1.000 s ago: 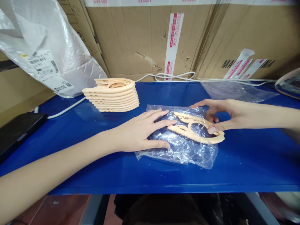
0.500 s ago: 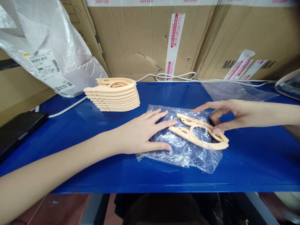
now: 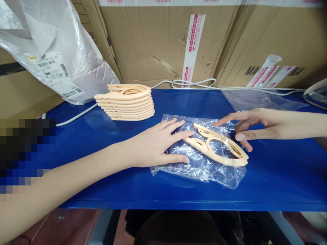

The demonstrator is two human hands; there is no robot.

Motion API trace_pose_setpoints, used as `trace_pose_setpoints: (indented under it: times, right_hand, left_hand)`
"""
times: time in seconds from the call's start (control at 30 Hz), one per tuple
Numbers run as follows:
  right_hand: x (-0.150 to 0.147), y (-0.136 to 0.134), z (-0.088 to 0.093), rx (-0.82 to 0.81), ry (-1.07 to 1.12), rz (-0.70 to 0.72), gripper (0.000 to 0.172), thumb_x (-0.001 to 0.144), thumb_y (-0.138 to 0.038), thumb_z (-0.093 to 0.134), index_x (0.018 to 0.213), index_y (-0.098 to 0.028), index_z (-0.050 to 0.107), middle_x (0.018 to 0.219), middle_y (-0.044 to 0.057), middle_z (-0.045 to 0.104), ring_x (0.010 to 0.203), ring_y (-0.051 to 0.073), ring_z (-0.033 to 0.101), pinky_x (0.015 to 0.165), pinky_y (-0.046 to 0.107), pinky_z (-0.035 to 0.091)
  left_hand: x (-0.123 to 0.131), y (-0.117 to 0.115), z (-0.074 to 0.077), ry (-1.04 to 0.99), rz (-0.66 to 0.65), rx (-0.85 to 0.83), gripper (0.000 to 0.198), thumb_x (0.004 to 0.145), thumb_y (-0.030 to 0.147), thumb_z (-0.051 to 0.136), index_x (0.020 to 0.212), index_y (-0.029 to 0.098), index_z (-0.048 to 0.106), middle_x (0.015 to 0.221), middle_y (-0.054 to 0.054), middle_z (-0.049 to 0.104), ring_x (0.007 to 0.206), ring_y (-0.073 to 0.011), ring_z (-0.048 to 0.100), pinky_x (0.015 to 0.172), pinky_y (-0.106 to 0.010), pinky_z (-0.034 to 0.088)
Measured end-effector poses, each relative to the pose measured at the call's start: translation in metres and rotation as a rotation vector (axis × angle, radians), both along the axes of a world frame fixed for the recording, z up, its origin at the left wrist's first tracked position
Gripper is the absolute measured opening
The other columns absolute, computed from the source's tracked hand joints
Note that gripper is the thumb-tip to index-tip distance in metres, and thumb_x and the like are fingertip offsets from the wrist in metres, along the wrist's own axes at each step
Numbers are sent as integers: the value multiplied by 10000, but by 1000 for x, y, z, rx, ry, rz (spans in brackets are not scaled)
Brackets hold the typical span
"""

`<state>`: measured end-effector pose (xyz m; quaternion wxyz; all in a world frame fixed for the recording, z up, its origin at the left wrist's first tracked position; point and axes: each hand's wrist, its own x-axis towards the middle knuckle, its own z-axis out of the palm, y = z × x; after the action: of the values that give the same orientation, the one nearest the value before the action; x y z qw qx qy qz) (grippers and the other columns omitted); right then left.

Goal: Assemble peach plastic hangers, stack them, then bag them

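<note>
My left hand (image 3: 155, 144) lies flat with fingers spread on a clear plastic bag (image 3: 190, 172). A cream folded clothes hanger (image 3: 214, 156) rests at the bag, its left end near my left fingertips. Some of the film seems to cover the hanger, though I cannot tell how much of it is inside. Just above the hanger's right end is my right hand (image 3: 260, 126), fingers apart and bent, holding nothing. Behind my left hand stands a neat stack of the same cream folded hangers (image 3: 127, 108).
The blue table (image 3: 276, 180) has its front edge near me. A white cable (image 3: 76, 117) runs along the back. At the back left leans a white plastic package (image 3: 84, 75) with labels. Large cardboard boxes (image 3: 148, 41) form the rear wall, with another clear bag (image 3: 250, 98) before them.
My right hand has let go of the hanger's right end and drawn slightly up and right. My left hand stays flat on the bag. The view has shifted a little.
</note>
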<state>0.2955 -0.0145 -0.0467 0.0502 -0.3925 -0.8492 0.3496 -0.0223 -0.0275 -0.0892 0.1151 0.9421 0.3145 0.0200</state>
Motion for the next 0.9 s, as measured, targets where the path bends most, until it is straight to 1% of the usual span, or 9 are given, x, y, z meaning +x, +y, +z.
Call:
trace_pose_setpoints:
  times: [0.07, 0.1, 0.2, 0.27, 0.43, 0.6, 0.7, 0.8, 0.9]
  right_hand:
    - [1, -1, -1, -130, -5, 27, 534, 949, -385, 523, 1453, -258, 402, 758, -12, 690, 636, 126, 621, 612, 259, 519]
    - [1, -2, -2, -150, 2, 30, 556, 948, -371, 533, 1471, -283, 364, 831, -5, 700, 685, 125, 630, 647, 260, 524]
    - [1, -3, -4, -133, 48, 58, 599, 921, -356, 585, 1471, -317, 352, 1010, 21, 699, 838, 145, 653, 747, 284, 538]
    - [0, -3, -3, -167, 37, 85, 591, 929, -365, 567, 1475, -315, 345, 1022, 24, 702, 849, 153, 659, 738, 289, 545]
    - [0, -6, 2, -142, -26, 66, 485, 941, -373, 536, 1416, -314, 457, 1010, 22, 715, 872, 167, 674, 725, 280, 554]
    - [-4, -8, 6, -43, 7, 169, 336, 902, -300, 602, 1237, -309, 624, 988, 2, 718, 804, 146, 668, 712, 267, 551]
    - [-8, -9, 7, -121, 0, 169, 306, 907, -277, 598, 1206, -326, 644, 958, -15, 727, 810, 132, 679, 712, 238, 553]
    - [-8, -11, 8, -212, -43, 177, 224, 909, -299, 592, 1103, -305, 704, 953, -3, 740, 850, 148, 698, 732, 238, 562]
    - [-1, -14, 10, -195, -61, 158, 248, 910, -323, 586, 1122, -308, 713, 913, 7, 751, 814, 160, 712, 719, 251, 571]
  left_hand:
    - [0, 0, 0, 12, 13, 3, 748, 904, 697, 425, 1515, 279, 314, 1620, -104, 178, 1496, -324, 133, 1203, -517, 161]
    - [0, 0, -1, 19, 22, 6, 750, 905, 701, 417, 1517, 281, 307, 1620, -104, 179, 1496, -323, 131, 1202, -521, 158]
    - [-1, 1, -1, 25, 36, 18, 751, 904, 713, 397, 1515, 285, 309, 1618, -103, 190, 1497, -319, 134, 1200, -529, 154]
    - [-1, 2, -2, 17, 33, 24, 750, 903, 718, 390, 1510, 284, 321, 1617, -104, 194, 1496, -313, 142, 1201, -524, 157]
    - [0, 3, -2, 4, 36, 20, 740, 907, 710, 396, 1508, 283, 325, 1615, -101, 202, 1495, -320, 139, 1201, -523, 161]
    - [1, 3, -2, 6, 42, 19, 743, 906, 700, 415, 1508, 273, 326, 1615, -107, 196, 1491, -339, 142, 1196, -537, 166]
    - [0, 3, -2, 23, 55, 24, 743, 909, 693, 419, 1514, 274, 313, 1616, -109, 190, 1489, -338, 153, 1194, -536, 176]
    - [0, 3, -1, 27, 59, 24, 747, 907, 699, 415, 1517, 281, 305, 1619, -103, 183, 1491, -339, 144, 1195, -537, 172]
    - [-1, 3, -1, 21, 59, 10, 750, 905, 698, 421, 1518, 281, 303, 1621, -97, 175, 1492, -345, 132, 1196, -538, 166]
